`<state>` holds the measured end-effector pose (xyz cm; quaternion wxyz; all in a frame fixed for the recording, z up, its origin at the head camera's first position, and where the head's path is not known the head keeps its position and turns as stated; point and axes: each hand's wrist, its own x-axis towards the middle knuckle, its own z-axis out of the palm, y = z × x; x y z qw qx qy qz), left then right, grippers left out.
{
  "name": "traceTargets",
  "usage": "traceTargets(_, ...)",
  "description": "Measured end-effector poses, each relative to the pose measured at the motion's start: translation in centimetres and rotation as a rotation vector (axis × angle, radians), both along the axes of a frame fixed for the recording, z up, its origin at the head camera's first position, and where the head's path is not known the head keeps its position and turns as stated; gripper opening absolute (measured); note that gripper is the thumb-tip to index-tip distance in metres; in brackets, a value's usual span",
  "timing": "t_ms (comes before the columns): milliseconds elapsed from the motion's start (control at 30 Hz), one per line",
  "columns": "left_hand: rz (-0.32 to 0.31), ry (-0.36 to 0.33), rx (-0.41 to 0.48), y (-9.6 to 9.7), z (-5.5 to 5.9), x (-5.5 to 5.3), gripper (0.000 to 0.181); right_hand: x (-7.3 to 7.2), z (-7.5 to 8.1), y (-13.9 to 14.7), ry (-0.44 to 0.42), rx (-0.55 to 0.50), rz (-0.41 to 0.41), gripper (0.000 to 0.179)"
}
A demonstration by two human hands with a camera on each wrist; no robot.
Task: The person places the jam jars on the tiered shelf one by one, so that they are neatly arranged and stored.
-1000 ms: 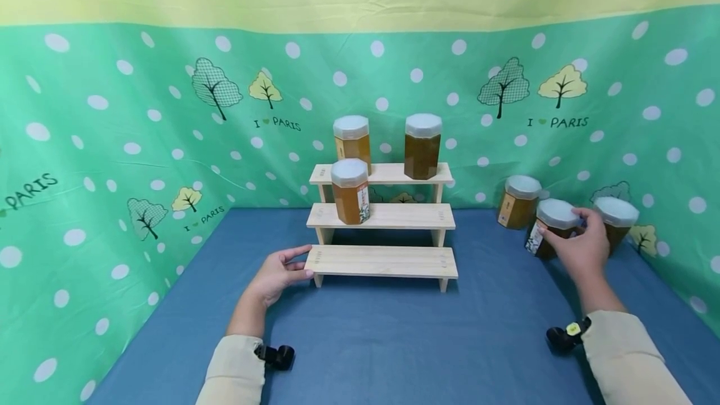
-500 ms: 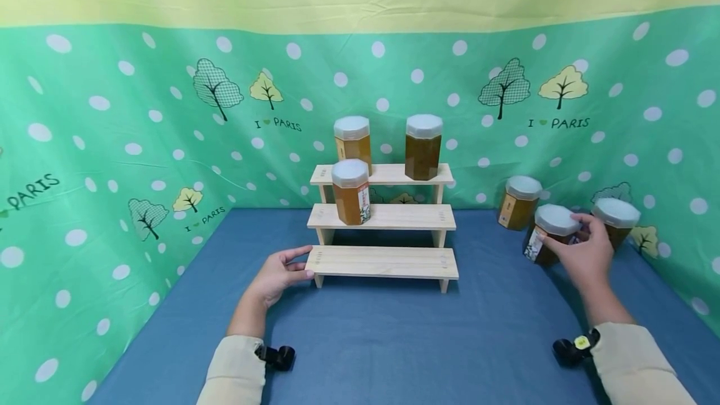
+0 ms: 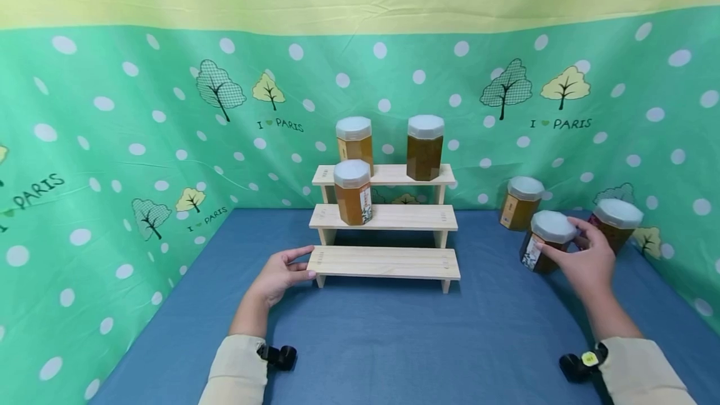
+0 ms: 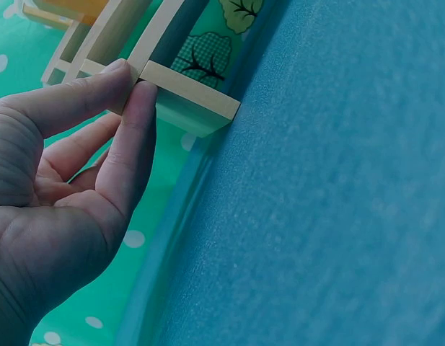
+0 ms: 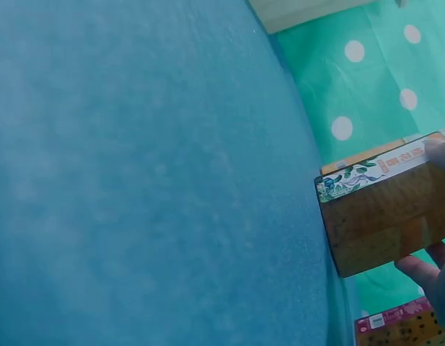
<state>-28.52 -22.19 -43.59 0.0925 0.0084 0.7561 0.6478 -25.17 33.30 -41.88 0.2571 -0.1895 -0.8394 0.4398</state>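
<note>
At the right, my right hand [image 3: 589, 261] grips a dark amber honey jar [image 3: 545, 239] with a white lid, thumb on its label side and fingers on the far side. The right wrist view shows this jar [image 5: 384, 213] with a flowered label and its base close to the blue cloth. My left hand [image 3: 279, 277] pinches the left end of the lowest tier of a three-tier wooden stand [image 3: 385, 261]; in the left wrist view thumb and forefinger meet at the board's corner [image 4: 190, 90]. A lighter jar [image 3: 353, 141] and a dark jar [image 3: 425, 149] occupy the top tier, an amber jar [image 3: 352, 195] the middle one.
Behind the held jar stands another jar [image 3: 520, 205], and a further one [image 3: 615, 220] is just right of my right hand. Blue cloth [image 3: 382, 342] covers the table. A green dotted curtain [image 3: 382, 80] hangs behind and along the sides.
My right hand has drawn the gripped honey jar slightly toward me and left, away from the jars around it. The left hand keeps its pinch on the stand.
</note>
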Motion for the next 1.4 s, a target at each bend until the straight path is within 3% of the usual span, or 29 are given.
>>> traceTargets(633,-0.005,0.003,-0.010,0.2,0.0,0.0,0.063,1.4,0.6,-1.4,0.005,0.008,0.040,0.080)
traceTargets(1400,0.007,-0.005,-0.014,0.2,0.1,0.2,0.062,2.7,2.2,-4.0,0.093,0.041,0.203,0.081)
